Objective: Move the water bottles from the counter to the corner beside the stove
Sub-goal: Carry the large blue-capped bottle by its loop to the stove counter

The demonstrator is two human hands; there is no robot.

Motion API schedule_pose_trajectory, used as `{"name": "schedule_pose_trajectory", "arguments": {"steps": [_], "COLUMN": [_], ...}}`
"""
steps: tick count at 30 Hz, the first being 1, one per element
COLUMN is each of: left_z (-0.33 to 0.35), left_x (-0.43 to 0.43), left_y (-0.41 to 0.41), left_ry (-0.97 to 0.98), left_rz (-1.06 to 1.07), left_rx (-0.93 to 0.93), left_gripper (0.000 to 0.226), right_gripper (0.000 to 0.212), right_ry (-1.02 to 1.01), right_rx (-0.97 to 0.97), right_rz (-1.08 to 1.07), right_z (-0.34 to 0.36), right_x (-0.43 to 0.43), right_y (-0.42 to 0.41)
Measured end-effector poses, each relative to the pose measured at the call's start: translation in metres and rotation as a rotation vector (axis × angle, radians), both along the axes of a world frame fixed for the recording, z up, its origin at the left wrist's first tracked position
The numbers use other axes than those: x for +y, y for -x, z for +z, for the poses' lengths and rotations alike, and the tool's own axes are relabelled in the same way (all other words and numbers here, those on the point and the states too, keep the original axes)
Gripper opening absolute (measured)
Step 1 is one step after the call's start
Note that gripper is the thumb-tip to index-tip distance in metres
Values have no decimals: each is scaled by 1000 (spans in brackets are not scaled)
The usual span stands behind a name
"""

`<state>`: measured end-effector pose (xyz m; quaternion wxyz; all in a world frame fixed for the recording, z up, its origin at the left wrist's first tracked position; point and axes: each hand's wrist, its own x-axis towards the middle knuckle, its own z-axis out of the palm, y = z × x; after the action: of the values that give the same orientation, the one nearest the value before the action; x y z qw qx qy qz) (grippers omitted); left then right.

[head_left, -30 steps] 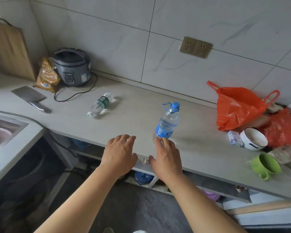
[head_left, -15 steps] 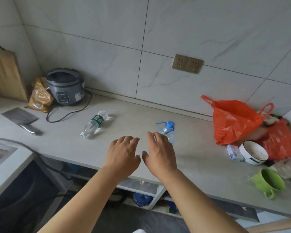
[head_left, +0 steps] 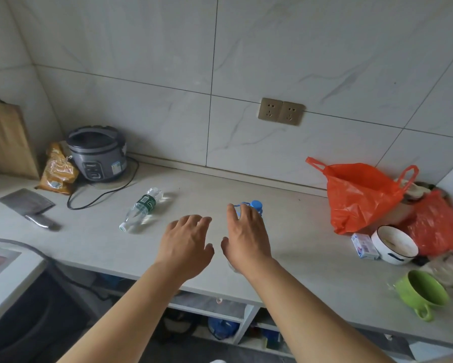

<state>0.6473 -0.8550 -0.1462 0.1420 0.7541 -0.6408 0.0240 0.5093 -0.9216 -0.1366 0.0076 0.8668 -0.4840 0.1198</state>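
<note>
Head view: 2 bottles are sitting on the counter, neither one moved yet. The right hand is hovering over the upright blue-cap bottle, covering most of it, so only the cap is peeking out past the fingers. Those fingers are lying fairly straight and slightly apart, not curled; whether they are touching the plastic, I cannot tell. The left hand is hanging just beside it, fingers loosely spread, holding nothing. The green-label bottle is lying on its side, out to the far left of that hand, cap pointing toward the near edge, base toward the wall. The right is looking nearer the standing bottle, the left nearer the fallen one.
</note>
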Motion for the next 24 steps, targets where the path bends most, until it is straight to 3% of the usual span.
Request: {"name": "schedule_pose_trajectory", "arguments": {"steps": [10, 18, 24], "left_z": [-1, -3, -3], "left_x": [0, -1, -3], "left_y": [-1, -5, -9], "left_ry": [-19, -26, -15], "left_rz": [36, 93, 136], "left_rx": [8, 38, 50], "left_gripper": [61, 61, 60], "right_gripper": [42, 60, 48], "right_ry": [-241, -613, -644], "right_rx": [-194, -419, -347], "right_rz": [-13, -124, -175], "right_z": [19, 43, 49], "right_x": [-28, -55, -68], "right_y": [-1, -11, -21]}}
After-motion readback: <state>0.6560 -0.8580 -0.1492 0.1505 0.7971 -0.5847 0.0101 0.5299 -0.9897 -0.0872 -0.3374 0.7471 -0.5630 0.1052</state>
